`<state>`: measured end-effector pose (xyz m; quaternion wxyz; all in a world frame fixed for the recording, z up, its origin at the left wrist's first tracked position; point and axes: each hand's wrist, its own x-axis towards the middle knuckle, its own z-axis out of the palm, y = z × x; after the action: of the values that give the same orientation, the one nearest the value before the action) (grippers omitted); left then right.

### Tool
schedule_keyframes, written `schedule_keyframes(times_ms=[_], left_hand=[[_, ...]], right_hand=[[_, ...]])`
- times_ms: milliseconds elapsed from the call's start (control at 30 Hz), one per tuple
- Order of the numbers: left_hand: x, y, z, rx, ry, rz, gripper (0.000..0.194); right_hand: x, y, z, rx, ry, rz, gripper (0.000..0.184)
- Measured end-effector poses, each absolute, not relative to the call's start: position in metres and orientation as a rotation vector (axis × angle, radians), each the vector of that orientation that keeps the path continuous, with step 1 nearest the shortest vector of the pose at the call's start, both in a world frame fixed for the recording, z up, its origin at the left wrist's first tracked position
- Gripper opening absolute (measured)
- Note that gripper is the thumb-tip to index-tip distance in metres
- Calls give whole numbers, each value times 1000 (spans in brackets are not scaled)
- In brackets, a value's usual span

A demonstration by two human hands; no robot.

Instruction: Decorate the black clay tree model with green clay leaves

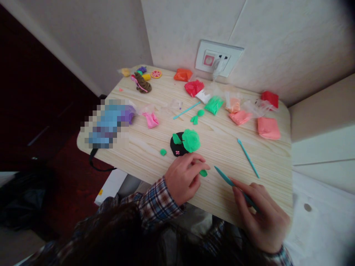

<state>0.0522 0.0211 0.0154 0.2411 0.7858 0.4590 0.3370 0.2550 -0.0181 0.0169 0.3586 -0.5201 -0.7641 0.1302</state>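
Observation:
My left hand [184,179] rests near the table's front edge, its fingertips pressed on a small flat piece of green clay [203,173], partly covered by them. My right hand [259,214] grips a teal plastic clay knife [224,176], its pointed blade aimed toward that piece. Just beyond my left hand lies a black rounded base [175,148] with a tiny pink bow shape. A large ruffled green clay disc [191,140] and a smaller green leaf shape [176,139] sit on it. A green clay dot [163,152] lies to its left.
A teal tool [248,159] lies at right, another [186,110] farther back. Bagged clay includes green [214,105], red [194,88] and coral [268,128]. A brown coiled clay figure [142,83] stands back left. A wall socket [219,58] holds a plug.

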Motion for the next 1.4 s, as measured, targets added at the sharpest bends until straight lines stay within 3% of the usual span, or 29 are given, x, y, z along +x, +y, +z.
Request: schedule_keyframes(times_ms=[200,300,500,700,800,1000,1400], left_hand=[[62,17,18,2186,1488,831,37],[65,18,19,2192,1536,758,27],[53,24,16,2184,1316,784,15],[43,27,14,2168,1197,806,30],[46,26,16,2202,1237,798,28],[48,24,18,2245,1252,761,15],[46,24,13,2344,1205,825,13]], right_hand=[[255,-17,16,-1355,-1951,339,25],[255,-18,17,-1361,-1947,333,24],[261,-17,17,-1391,-1947,381,24],[268,-8,21,-1343,-2027,551,24],[267,-4,22,-1335,-2040,590,22],[268,-9,19,-1362,-2030,550,22],[269,-19,16,-1217,-2153,435,35]])
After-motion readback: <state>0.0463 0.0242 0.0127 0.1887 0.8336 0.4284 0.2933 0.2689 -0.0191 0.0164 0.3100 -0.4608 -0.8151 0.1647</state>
